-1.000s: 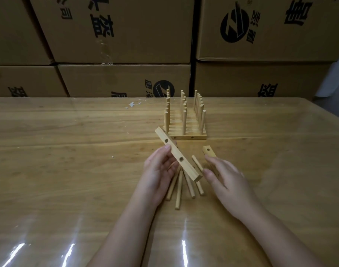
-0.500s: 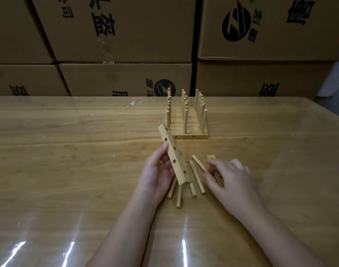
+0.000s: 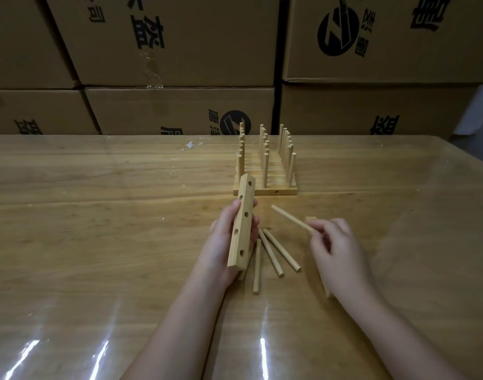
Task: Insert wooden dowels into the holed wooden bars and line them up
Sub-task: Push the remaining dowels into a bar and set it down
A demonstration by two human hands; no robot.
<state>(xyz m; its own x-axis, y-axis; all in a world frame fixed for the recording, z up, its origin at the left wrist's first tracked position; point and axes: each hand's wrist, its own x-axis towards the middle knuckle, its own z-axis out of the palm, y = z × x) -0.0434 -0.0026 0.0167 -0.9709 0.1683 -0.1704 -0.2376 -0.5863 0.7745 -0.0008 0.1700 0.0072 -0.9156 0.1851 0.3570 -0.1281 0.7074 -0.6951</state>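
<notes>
1. Head view: the left hand (image 3: 229,242) grips a holed bar (image 3: 241,223), raised over the bench (image 3: 97,242) middle.
2. The right hand (image 3: 339,250) pinches one dowel (image 3: 289,221) by its end.
3. Loose dowels (image 3: 281,249) lie between the hands.
4. Finished bars (image 3: 265,189) with upright dowels stand nearer the far edge.
5. Another bar (image 3: 310,219), it seems, lies mostly hidden under the right hand.

Visible body parts — two hands and two forearms. The left hand (image 3: 221,250) is bare from fingertips to wrist; the right hand (image 3: 337,253) is bare in the same way. The left forearm (image 3: 180,322) is bare along its whole visible length, slender, widening gradually from the wrist to the lower frame edge. The right forearm (image 3: 396,338) has the same build and is likewise bare. Fingers (image 3: 339,227) are slim. Lighting is dim — nails and fine surface detail cannot be resolved.
</notes>
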